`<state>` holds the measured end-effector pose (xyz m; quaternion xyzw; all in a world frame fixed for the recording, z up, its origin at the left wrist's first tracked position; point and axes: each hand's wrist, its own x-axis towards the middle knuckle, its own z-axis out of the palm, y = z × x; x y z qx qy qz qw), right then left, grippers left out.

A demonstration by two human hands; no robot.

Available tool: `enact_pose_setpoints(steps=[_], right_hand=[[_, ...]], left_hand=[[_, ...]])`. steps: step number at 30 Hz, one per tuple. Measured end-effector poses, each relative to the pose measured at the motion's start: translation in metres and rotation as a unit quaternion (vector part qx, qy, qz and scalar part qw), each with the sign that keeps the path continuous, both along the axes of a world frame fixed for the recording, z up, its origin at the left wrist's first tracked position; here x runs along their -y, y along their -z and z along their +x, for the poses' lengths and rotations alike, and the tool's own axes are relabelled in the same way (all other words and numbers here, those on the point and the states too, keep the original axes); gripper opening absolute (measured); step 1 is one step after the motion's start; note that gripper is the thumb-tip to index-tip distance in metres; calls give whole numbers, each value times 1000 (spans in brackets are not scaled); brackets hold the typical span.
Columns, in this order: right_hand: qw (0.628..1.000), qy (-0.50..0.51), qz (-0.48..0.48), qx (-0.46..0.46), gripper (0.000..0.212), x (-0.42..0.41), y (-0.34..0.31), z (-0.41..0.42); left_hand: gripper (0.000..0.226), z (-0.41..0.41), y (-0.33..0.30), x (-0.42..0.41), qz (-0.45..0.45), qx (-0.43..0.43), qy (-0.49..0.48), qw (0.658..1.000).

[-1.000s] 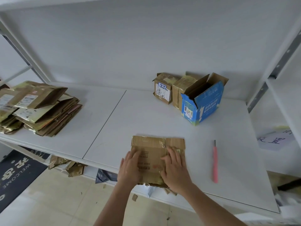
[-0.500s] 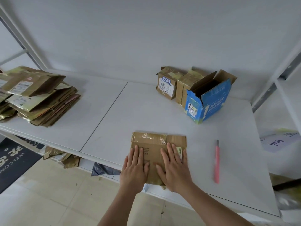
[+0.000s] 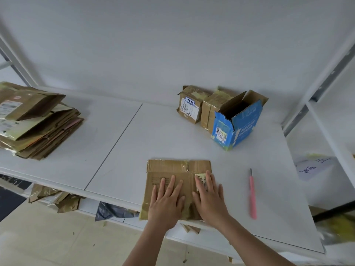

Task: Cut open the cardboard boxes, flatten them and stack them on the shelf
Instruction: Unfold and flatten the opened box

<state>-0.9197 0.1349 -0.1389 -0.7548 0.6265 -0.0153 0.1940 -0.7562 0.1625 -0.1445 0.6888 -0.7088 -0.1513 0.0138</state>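
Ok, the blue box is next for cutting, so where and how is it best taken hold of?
Probably by its top rim. The blue box stands upright with its flaps open, so a hand can come from above and hook fingers over the near wall into the opening. A taped brown box sits against its left side, so the front and right are the freer approach.

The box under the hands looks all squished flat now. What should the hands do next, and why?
Probably pick it up and carry it to the pile. Both the left hand and the right hand press open palms on the flattened box, which already lies flat on the shelf. The stack of flattened boxes sits off to the left, so it likely goes there.
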Motion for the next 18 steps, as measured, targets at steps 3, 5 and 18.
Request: enact_pose_setpoints(steps=[3,5,18], right_hand=[[999,-28,28,7,58,32,-8,18],[998,-44,34,1,58,53,-8,40],[988,-91,-125,5,63,208,-6,143]], left_hand=[[56,19,-1,17,5,-3,-23,1000],[57,37,-1,32,8,-4,-36,999],[60,184,19,150,-24,35,-111,993]])
